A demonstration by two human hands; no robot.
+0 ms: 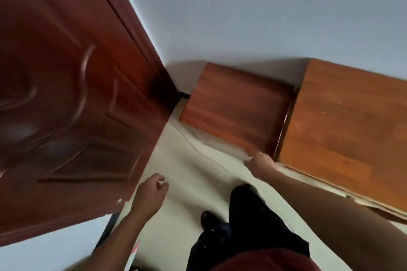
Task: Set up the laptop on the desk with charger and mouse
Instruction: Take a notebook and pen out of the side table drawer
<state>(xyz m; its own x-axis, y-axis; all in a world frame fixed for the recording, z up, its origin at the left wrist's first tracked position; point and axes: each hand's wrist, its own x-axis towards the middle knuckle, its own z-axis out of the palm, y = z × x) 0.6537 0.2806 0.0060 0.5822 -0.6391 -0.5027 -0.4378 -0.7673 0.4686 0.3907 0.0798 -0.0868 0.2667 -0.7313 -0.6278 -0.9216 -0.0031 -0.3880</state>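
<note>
Desk [343,121] of orange-brown wood against wall [242,17] at right, right hand [261,163] at its near corner, grip too blurred to tell, left hand [152,191] loosely curled, holding nothing, over pale floor [193,174], panelled door [66,94] at left

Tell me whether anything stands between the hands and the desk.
Nothing visible does. The right hand is at the near corner of the desk, beside the lower cabinet; the left hand hangs over the floor by the door. The laptop, charger and mouse are not in view.
</note>
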